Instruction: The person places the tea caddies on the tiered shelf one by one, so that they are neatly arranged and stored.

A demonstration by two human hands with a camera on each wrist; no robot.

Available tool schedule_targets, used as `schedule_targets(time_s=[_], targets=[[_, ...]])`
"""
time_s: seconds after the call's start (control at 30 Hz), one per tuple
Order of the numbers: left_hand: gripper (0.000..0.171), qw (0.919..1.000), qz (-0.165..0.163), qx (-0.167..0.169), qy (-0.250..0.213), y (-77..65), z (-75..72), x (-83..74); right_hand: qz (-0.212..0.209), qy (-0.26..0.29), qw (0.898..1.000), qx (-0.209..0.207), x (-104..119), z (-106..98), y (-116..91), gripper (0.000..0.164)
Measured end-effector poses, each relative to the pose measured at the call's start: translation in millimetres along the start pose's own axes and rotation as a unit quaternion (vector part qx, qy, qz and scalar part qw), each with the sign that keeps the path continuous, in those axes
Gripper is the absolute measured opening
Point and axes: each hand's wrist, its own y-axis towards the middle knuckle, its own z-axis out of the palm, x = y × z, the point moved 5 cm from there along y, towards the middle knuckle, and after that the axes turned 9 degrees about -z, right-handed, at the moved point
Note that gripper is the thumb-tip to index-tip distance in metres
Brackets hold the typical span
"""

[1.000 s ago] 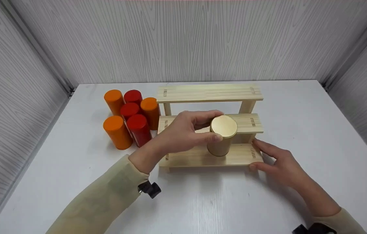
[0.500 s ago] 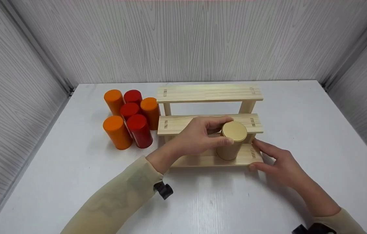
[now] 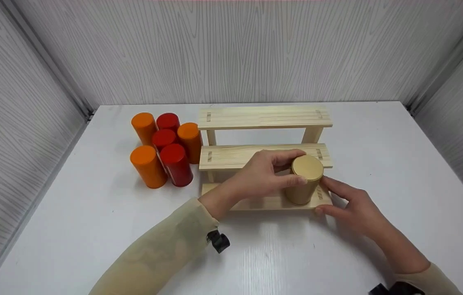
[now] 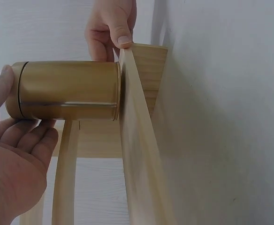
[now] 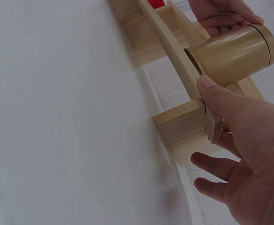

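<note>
A gold canister [image 3: 307,169] with a flat round lid stands near the right end of the lowest shelf of a three-tier wooden rack [image 3: 264,116]. My left hand [image 3: 262,176] grips it near the lid, thumb in front and fingers behind. In the left wrist view the canister's [image 4: 69,86] base meets the shelf board [image 4: 139,126]. My right hand [image 3: 356,209] holds the right end of that lowest shelf, its thumb at the front edge. The right wrist view has the right thumb [image 5: 216,93] on the board close to the canister's base.
Left of the rack stands a group of upright orange canisters [image 3: 149,168] and red canisters [image 3: 177,164], one orange canister close against the rack's side. The white table [image 3: 399,164] is bordered by wood-patterned panels [image 3: 231,49] at the back and sides.
My left hand has moved the gold canister rightward and slightly toward me along the lowest shelf, close to its right end. The right hand and the rack have stayed put.
</note>
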Motion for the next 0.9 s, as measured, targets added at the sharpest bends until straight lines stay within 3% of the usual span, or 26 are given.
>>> schedule_targets(time_s=[0.33,0.9], targets=[[0.065,1.0000,0.004,-0.001,0.006,2.2,2.9,3.4,-0.004,-0.003,1.000,0.004,-1.3,-0.1,0.0,0.084],[0.067,0.9995,-0.018,0.003,0.025,3.9,2.7,0.2,-0.008,-0.011,1.000,0.004,0.0,-0.3,-0.1,0.084]])
